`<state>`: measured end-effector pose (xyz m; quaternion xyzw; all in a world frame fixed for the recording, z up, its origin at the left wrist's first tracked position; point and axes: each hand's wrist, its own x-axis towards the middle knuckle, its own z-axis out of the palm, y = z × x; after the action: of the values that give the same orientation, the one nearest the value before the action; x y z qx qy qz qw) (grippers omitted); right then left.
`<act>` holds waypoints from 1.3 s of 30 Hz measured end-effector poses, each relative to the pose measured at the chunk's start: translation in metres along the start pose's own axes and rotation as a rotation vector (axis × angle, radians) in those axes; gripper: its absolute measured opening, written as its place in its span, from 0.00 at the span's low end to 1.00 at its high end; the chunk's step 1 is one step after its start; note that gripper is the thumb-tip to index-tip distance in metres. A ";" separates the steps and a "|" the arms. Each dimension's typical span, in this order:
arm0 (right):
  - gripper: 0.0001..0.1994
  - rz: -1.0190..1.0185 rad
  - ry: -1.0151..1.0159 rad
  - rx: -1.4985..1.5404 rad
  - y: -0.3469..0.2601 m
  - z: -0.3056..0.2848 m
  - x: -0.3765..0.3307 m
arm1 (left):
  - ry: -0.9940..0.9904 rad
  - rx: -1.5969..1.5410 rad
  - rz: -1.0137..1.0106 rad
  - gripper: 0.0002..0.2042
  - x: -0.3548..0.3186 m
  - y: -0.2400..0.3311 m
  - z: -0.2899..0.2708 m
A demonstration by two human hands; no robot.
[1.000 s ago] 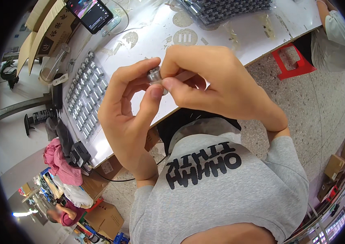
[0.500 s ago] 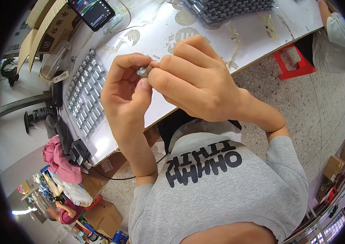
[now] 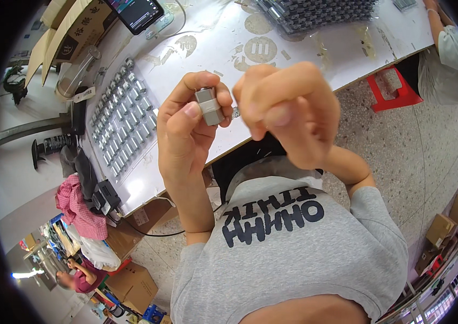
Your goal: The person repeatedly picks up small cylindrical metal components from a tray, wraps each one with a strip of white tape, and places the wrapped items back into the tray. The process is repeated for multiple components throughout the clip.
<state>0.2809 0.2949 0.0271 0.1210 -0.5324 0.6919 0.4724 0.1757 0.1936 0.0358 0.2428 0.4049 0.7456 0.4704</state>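
The left hand pinches a small grey metal fitting between thumb and fingers, above the desk edge. The fitting's long axis runs roughly upright, tilted slightly. The right hand is curled in a narrow grip just right of the fitting, nearly touching it; whether it holds anything I cannot tell. Rows of similar fittings lie on the desk to the left.

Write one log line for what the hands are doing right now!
left hand: pinches small grey metal fitting | right hand: fisted beside fitting, blurred | white table: rows of similar fittings
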 end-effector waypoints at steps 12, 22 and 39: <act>0.09 0.210 -0.027 0.001 -0.017 -0.012 -0.001 | -0.030 -0.006 0.049 0.18 -0.008 0.003 0.007; 0.18 0.298 -0.117 -0.098 -0.030 -0.008 0.001 | -0.052 -0.150 0.026 0.17 -0.015 0.006 0.013; 0.08 0.585 0.098 0.135 -0.011 -0.007 -0.030 | 0.444 0.118 0.024 0.17 -0.075 0.016 -0.082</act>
<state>0.3078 0.2853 0.0113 -0.0396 -0.4741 0.8374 0.2691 0.1394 0.0916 0.0050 0.1045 0.5386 0.7613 0.3457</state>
